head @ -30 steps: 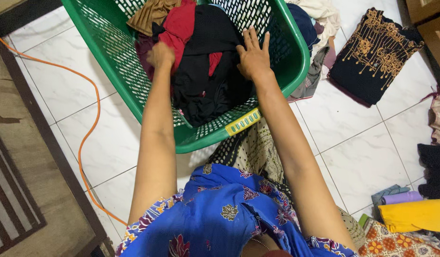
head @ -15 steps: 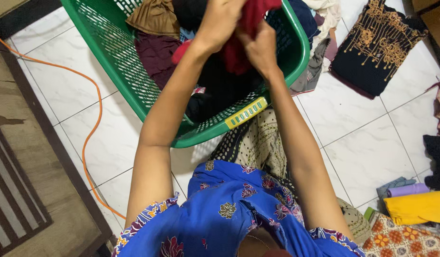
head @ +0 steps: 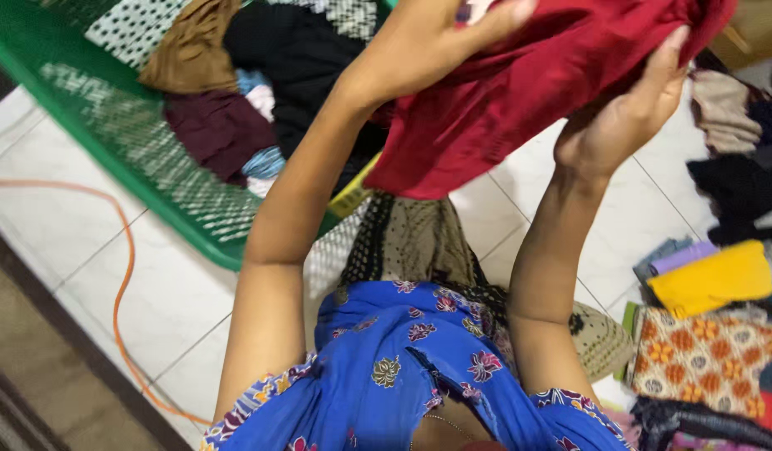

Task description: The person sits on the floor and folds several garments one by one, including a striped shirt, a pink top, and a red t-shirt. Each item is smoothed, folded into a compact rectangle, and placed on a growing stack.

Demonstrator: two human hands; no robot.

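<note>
Red garment (head: pixel 520 92) is hanging from both grips, left hand (head: pixel 428 42) and right hand (head: pixel 620 125) each clutching its upper edge. Green laundry basket (head: pixel 110 125) is sitting below-left of the grips, yellow folded cloth (head: pixel 712 280) lying below-right.

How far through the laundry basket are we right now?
Done: several folded pieces lie on the tiles at the right, among them a yellow one and a patterned orange one.
In hand: the left hand and right hand both grip a red garment, lifted clear above the floor.
Left: the green basket holds a good deal of clothing, including brown, maroon and black pieces.
</note>
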